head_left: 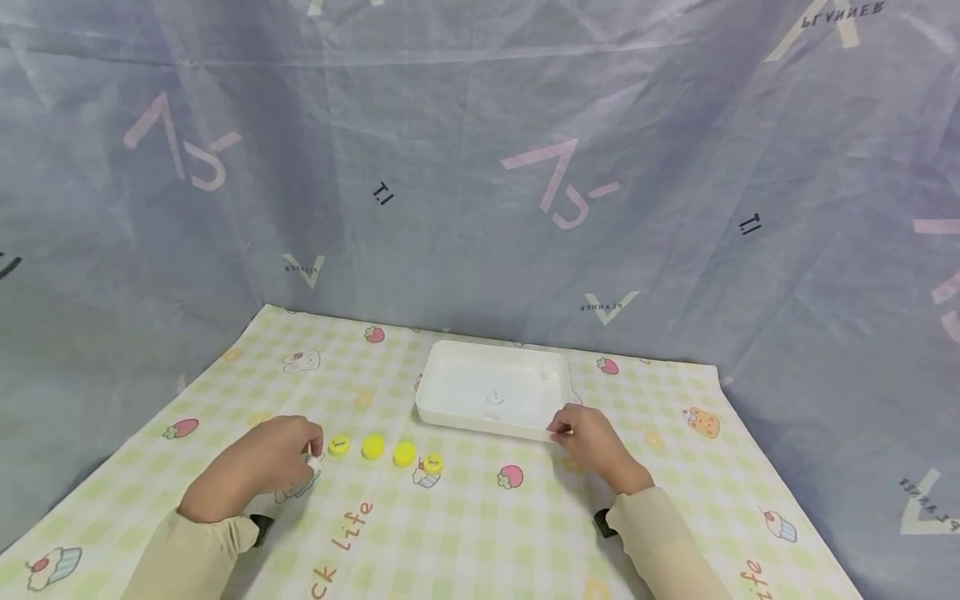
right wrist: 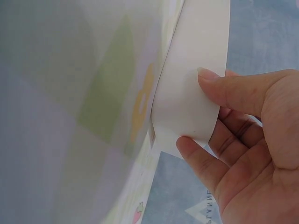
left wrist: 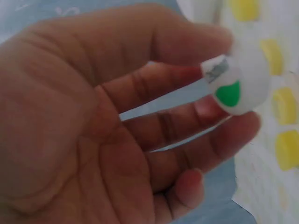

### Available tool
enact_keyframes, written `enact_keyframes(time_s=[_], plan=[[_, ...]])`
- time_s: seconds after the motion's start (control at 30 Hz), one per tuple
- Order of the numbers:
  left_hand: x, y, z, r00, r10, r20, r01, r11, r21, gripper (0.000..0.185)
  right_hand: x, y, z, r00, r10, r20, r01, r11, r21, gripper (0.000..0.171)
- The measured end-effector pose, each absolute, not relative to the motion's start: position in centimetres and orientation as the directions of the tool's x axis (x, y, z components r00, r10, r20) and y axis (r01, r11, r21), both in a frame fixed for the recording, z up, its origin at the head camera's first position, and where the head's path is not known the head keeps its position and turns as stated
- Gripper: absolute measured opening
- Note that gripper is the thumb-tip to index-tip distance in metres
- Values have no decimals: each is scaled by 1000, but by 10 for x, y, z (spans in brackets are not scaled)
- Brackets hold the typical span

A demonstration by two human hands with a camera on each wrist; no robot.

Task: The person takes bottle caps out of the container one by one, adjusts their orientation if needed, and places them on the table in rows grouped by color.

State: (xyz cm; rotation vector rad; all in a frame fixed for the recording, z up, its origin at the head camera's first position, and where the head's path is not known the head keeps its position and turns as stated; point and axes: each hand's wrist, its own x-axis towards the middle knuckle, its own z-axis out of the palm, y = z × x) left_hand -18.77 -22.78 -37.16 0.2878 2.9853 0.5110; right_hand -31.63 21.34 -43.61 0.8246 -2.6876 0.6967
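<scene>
My left hand (head_left: 281, 454) (left wrist: 224, 70) pinches a small white cap with a green mark (left wrist: 238, 86) between thumb and fingertips, just left of a row of yellow caps (head_left: 372, 447) on the checked cloth. Those yellow caps (left wrist: 286, 105) blur past the hand in the left wrist view. A white rectangular tray (head_left: 491, 389) stands behind the row. My right hand (head_left: 581, 433) (right wrist: 205, 107) holds the tray's near right corner (right wrist: 196, 88), thumb on the outer wall and fingers under its edge.
The table carries a green-and-yellow checked cloth (head_left: 465, 517) with cartoon prints. A grey-blue printed sheet (head_left: 480, 167) hangs behind and on both sides of the table. The cloth's right edge (head_left: 780, 492) drops off beside my right arm.
</scene>
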Motion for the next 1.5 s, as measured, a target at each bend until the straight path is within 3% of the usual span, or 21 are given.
enact_keyframes(time_s=[0.7,1.33,1.5], plan=[[-193,-242,-409,-975,149,-163,70,909,412,28,-317,211,-431,-817,-451,359,-568,738,-365,15],[-193,-242,-406,-974,147,-171,57,893,446,25,-319,212,-437,-831,-445,333,-550,743,-381,13],[-195,-249,-400,-969,193,-153,102,879,465,15,-318,213,-436,-829,-448,335,-553,745,-373,12]])
